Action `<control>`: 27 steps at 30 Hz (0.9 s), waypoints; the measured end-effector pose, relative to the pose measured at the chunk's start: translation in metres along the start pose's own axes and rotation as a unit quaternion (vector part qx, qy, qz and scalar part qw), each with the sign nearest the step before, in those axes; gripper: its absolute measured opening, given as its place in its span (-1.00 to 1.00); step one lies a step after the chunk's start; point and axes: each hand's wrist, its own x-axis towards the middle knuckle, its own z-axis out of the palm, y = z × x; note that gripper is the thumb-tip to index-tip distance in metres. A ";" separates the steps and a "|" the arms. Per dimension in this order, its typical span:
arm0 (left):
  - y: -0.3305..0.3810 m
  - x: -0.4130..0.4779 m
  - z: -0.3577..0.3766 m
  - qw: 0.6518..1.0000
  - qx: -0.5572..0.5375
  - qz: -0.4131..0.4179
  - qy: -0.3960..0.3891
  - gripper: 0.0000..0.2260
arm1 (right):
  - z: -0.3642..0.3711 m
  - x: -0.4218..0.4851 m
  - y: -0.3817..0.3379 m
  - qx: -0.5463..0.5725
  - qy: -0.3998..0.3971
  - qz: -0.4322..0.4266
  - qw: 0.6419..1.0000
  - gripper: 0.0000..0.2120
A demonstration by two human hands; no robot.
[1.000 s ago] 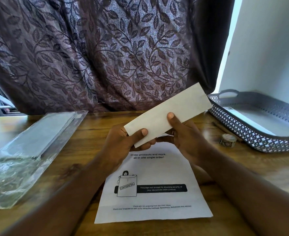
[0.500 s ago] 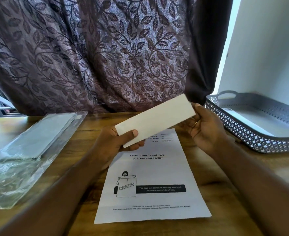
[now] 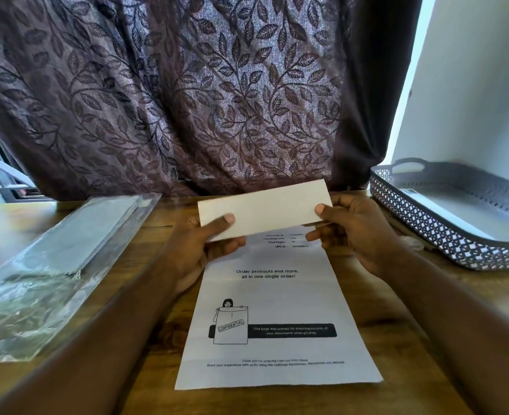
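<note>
envelope (image 3: 265,209) hiding printed sheet (image 3: 277,324) top, basket (image 3: 445,235) cut off

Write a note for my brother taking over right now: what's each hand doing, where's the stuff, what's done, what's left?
Left hand pinches the white envelope at its left end; right hand pinches its right end, above the table.
Printed sheet lies flat and unfolded on the table under them.
Done: envelope is in hand.
Left, probably: fold the sheet and slip it in.
</note>
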 end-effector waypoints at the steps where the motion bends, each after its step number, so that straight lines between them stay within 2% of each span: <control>1: 0.001 0.000 0.002 0.997 -0.073 0.004 0.009 -0.76 | 0.002 -0.001 0.000 -0.003 -0.011 0.009 1.000 -0.79; 2: 0.002 -0.001 0.004 0.991 -0.133 0.012 0.010 -0.72 | 0.004 -0.002 0.000 -0.001 -0.020 0.014 1.000 -0.79; 4: 0.000 -0.002 0.007 0.984 -0.175 0.038 -0.008 -0.71 | 0.011 -0.005 -0.002 0.016 -0.035 0.015 0.999 -0.80; 7: -0.012 -0.007 0.023 0.991 -0.111 0.047 -0.054 -0.80 | 0.029 -0.012 -0.005 0.040 -0.063 -0.003 0.997 -0.80; 10: -0.026 -0.013 0.041 0.996 -0.031 0.042 -0.069 -0.67 | 0.047 -0.020 -0.005 0.032 -0.102 -0.034 0.994 -0.75; 13: -0.030 -0.016 0.047 0.997 -0.003 0.047 -0.066 -0.70 | 0.055 -0.023 -0.004 0.002 -0.115 -0.056 0.992 -0.74; 16: -0.026 -0.016 0.046 0.998 -0.041 0.035 -0.044 -0.66 | 0.053 -0.021 -0.002 0.007 -0.119 -0.051 0.992 -0.74; 22: -0.011 -0.009 0.037 0.989 -0.137 0.056 0.032 -0.78 | 0.038 -0.016 -0.006 0.013 -0.126 -0.040 0.991 -0.77; 24: -0.006 -0.005 0.031 0.985 -0.144 0.076 0.065 -0.86 | 0.033 -0.013 -0.006 0.017 -0.122 -0.036 0.992 -0.77; 27: -0.001 0.000 0.021 0.978 -0.159 0.094 0.095 -0.86 | 0.026 -0.012 -0.006 0.011 -0.119 -0.028 0.992 -0.74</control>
